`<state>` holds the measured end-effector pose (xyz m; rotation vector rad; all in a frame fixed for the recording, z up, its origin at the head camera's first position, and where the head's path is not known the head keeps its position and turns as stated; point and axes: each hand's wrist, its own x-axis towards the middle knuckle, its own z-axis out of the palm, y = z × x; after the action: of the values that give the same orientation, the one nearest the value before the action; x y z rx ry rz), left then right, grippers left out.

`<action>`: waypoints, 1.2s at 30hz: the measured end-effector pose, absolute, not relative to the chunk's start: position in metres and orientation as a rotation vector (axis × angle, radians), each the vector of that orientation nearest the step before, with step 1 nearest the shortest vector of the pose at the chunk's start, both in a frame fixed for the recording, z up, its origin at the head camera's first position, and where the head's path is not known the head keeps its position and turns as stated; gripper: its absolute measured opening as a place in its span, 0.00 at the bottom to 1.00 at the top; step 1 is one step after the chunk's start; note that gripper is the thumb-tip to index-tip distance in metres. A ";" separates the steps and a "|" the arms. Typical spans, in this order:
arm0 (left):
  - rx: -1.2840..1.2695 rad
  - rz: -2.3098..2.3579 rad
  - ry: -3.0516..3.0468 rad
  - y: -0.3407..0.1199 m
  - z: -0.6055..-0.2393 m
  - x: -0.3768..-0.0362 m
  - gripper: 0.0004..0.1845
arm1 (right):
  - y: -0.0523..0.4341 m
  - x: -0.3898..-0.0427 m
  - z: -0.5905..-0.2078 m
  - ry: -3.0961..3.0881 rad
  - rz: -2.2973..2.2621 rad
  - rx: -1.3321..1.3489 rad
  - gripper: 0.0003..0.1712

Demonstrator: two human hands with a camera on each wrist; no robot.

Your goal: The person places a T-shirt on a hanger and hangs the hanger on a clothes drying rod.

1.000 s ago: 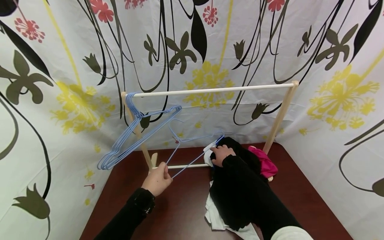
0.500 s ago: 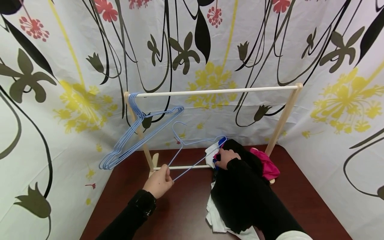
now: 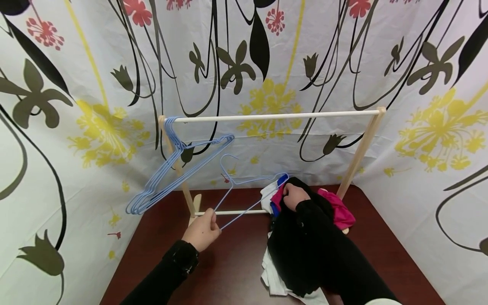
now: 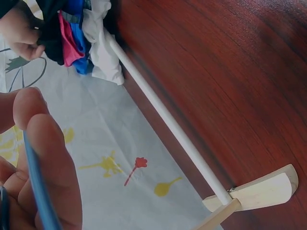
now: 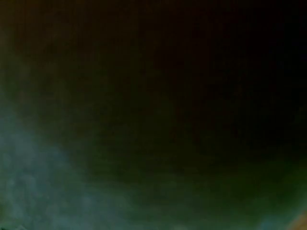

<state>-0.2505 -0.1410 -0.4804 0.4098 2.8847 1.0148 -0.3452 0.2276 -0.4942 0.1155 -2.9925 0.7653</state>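
Observation:
My left hand (image 3: 202,231) pinches the lower bar of a light blue wire hanger (image 3: 248,209), its hook pointing up and its far corner overlapping the clothes. In the left wrist view a blue wire (image 4: 37,177) runs under the thumb and fingers. At the clothes pile my right hand (image 3: 295,197) has its fingers curled at the edge of a black garment (image 3: 293,254), pinching it. Beside those fingers show layers of pink cloth (image 4: 71,43), blue cloth (image 4: 81,62) and white cloth (image 4: 103,57). The right wrist view is dark and blurred.
A wooden rack with a white top rail (image 3: 274,116) stands on the dark red table (image 3: 228,262). Several blue hangers (image 3: 164,178) hang at its left end. The white lower bar (image 4: 163,112) runs into the pile. Pink cloth (image 3: 337,209) lies at the right; a patterned curtain (image 3: 244,63) stands behind.
My right hand has shifted right, from the white and blue cloth to the black garment, and more pink and blue cloth shows. The left hand keeps its grip on the hanger.

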 end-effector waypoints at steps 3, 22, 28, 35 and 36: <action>0.417 1.021 2.877 -0.142 -0.480 -0.250 0.17 | 0.229 -0.341 -0.487 -2.949 0.827 0.054 0.04; 0.485 1.029 2.886 -0.138 -0.471 -0.239 0.18 | 0.259 -0.333 -0.454 -2.756 1.133 -0.119 0.11; 0.543 1.001 2.891 -0.139 -0.471 -0.236 0.17 | 0.266 -0.334 -0.447 -2.776 1.098 -0.168 0.14; 0.589 0.960 2.896 -0.137 -0.467 -0.236 0.16 | 0.269 -0.331 -0.434 -2.758 1.222 -0.169 0.19; 0.590 0.955 2.898 -0.137 -0.467 -0.236 0.16 | 0.269 -0.330 -0.432 -2.757 1.245 -0.172 0.19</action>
<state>-0.2356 -0.1366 -0.4670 0.5900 2.8983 0.9551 -0.3297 0.2693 -0.4324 -0.1718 -2.7568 1.2448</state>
